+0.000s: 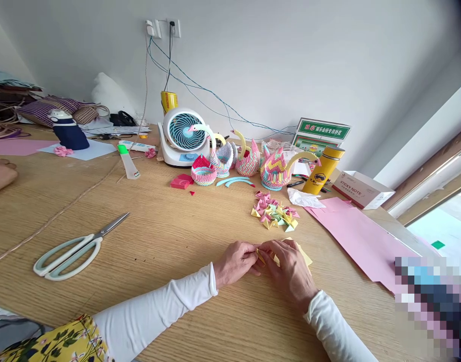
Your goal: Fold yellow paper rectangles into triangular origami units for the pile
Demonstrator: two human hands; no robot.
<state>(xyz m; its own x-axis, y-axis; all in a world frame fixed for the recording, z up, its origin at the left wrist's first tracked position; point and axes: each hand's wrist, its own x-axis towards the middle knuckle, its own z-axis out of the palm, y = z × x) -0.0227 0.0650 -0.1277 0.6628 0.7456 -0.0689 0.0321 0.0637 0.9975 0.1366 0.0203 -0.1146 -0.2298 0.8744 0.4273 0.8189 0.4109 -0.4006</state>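
Near the front of the wooden table my left hand (237, 262) and my right hand (290, 271) meet, both with fingers closed in a pinch. Between the fingertips is a small piece of yellow paper (259, 256), mostly hidden by my fingers. More yellow paper (306, 255) lies under and beside my right hand. Just beyond the hands is a loose pile of folded paper triangles (275, 212) in pink, yellow and green. Farther back stand several paper swans (276, 170) built from such pieces, and a round pink-and-red paper base (204, 171).
Scissors (70, 255) lie at the left, near a glue bottle (129, 162). A fan (185, 136) stands behind the swans. At the right are a yellow flask (323, 171), a sticky note box (362, 190) and pink sheets (361, 241). Another person's hand (0, 174) rests at the left edge.
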